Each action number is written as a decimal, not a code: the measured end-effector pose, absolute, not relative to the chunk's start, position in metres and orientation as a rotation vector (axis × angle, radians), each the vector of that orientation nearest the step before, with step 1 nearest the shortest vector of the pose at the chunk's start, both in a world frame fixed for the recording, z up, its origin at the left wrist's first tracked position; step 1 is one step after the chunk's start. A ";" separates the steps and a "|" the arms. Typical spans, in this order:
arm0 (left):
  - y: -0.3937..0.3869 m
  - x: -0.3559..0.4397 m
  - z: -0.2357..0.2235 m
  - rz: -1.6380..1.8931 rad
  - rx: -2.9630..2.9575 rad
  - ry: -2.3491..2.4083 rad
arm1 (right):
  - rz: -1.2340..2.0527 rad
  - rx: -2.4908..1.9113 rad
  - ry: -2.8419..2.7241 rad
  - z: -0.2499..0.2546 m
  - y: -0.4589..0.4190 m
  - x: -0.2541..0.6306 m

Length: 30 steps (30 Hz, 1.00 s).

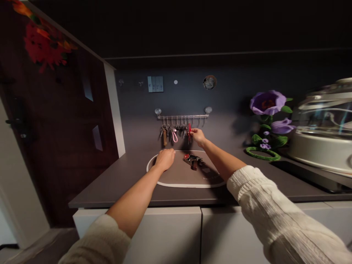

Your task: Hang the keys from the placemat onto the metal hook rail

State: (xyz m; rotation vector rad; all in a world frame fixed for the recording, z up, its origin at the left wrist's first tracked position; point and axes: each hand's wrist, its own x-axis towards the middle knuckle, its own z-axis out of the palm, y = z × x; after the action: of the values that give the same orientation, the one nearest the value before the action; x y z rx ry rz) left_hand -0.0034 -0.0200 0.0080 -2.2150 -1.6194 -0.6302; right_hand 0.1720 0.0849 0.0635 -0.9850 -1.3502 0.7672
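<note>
My right hand (197, 136) is raised at the hook rail, thumb and fingers pinched on a slim red key ring tag (189, 129) hanging from or held against a hook. To its left, several keys hang from the clear rail (183, 116), among them a brown key holder (165, 137) and a pink loop strap (175, 135). My left hand (165, 159) rests low over the left part of the oval mat (176, 179), its fingers curled in; anything inside them is hidden. On the mat between my hands lies a bunch of keys (194, 161) with red and dark pieces.
The mat lies on a dark countertop (121, 187) above white cabinet doors (173, 234). Purple flowers (268, 103) with a green ring base and a large white appliance with a clear top (324, 143) stand at right. A dark door (55, 146) is at left.
</note>
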 end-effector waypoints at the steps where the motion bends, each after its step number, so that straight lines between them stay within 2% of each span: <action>1: -0.020 -0.004 0.008 -0.639 -2.217 -1.629 | 0.765 -0.983 -1.369 0.063 0.084 0.173; 10: -0.023 -0.002 0.008 -0.900 -2.340 -1.619 | 0.669 -1.045 -1.453 0.048 0.060 0.191; 14: -0.020 0.006 0.007 -1.044 -2.384 -1.606 | 0.738 -1.058 -1.486 0.036 0.037 0.198; 21: -0.017 0.031 0.010 -1.029 -2.382 -1.695 | 0.763 -1.101 -1.533 0.009 0.006 0.207; 30: -0.007 0.060 0.014 -0.933 -2.386 -1.683 | 0.252 -1.391 -1.800 0.006 -0.001 0.218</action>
State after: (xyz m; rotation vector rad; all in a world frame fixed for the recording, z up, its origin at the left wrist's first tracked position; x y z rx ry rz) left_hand 0.0598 -0.0071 0.0137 -2.3857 -1.6825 -0.9332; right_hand 0.2177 -0.0014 0.0058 -1.3909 -1.7997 0.2521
